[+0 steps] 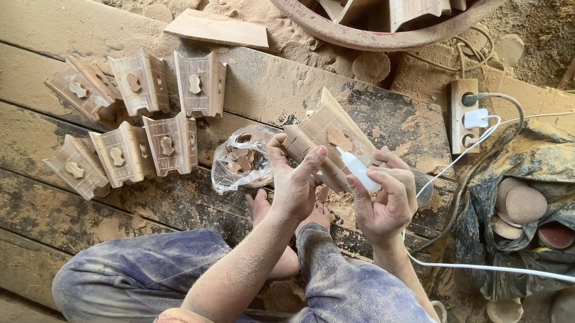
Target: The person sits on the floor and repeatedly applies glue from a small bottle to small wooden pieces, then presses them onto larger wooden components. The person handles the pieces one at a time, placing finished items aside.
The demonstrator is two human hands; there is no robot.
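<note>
The left hand (294,183) grips a carved wooden block (328,141); the right hand (385,202) holds a small white bottle (359,170) against it.

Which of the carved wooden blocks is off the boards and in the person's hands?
The carved block gripped by the left hand, beside the small white bottle in the right hand. The six others lie in two rows on the planks.
</note>
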